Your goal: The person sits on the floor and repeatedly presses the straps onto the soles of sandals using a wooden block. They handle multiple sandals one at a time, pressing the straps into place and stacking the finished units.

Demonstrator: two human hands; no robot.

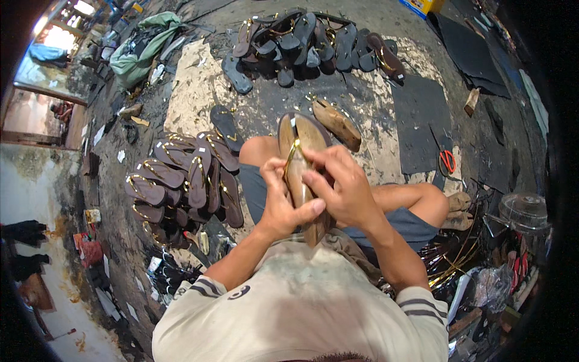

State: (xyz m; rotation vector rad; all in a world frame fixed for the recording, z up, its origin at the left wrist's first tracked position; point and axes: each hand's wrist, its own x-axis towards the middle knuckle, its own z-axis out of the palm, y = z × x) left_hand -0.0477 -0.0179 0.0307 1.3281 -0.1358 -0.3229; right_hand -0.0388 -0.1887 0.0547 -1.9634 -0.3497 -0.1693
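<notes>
In front of my lap a wooden shoe last (309, 127) lies against a dark sandal sole (281, 134), toe pointing away from me. A shiny gold strap (293, 151) passes over the last from near its toe. Around the left side of the last, my left hand (278, 205) is closed, its thumb stretched across toward the heel end. My right hand (344, 184) grips from the right, fingers bent over the last near the strap. Whether its fingertips pinch the strap is hard to see. Just beyond lies a second wooden last (338, 124) on the floor.
Brown sandals with gold straps (166, 158) are piled at my left. More dark sandals (304, 41) stand in a cluster ahead. At right are a black sheet (424, 120), orange-handled scissors (447, 161) and loose gold straps (453, 262). A green cloth sack (142, 54) lies far left.
</notes>
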